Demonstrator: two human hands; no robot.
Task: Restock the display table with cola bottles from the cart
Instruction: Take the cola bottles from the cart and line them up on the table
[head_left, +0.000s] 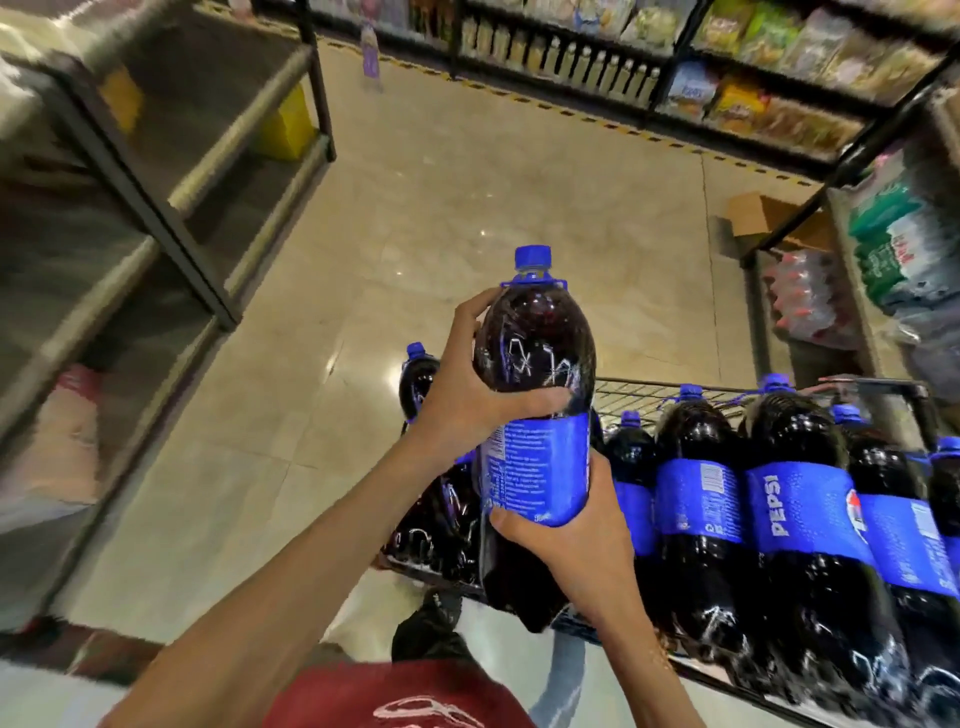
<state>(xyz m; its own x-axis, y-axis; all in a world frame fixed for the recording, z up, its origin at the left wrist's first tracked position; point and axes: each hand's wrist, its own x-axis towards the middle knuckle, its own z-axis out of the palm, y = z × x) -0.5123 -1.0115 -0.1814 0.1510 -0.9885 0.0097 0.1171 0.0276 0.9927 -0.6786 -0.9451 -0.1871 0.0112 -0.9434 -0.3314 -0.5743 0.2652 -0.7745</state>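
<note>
At nine to eleven o'clock, a dark tiered rack (156, 208) is smeared by motion blur. Whether it is the display tabletop the task means, I cannot tell. Pale floor tiles (441, 208) fill the middle.

From three to five o'clock stands the wire cart (649, 387), packed with upright cola bottles (800, 509) whose blue labels press side by side. The frame edge cuts off its right end and underside, so the count is unclear.

The held bottle (535, 364) is at centre, lifted above the cart's left end and near upright, its neck toward twelve o'clock. The left grip (467, 384) wraps the dark shoulder just above the label. The right grip (566, 525) clasps the label's lower edge from five o'clock, fingers curled round it. Both are grasping this one bottle.

It looks large and full, so I judge it heavy, with liquid that will slosh if swung. The smooth plastic wall may be slick and give a little under a squeeze. One grip high and one low suits it, and the label band offers the surest purchase.

The blue cap (532, 258) is on.

The bottle's base merges with the dark bottles behind the right wrist, and the label's small print cannot be read.
</note>
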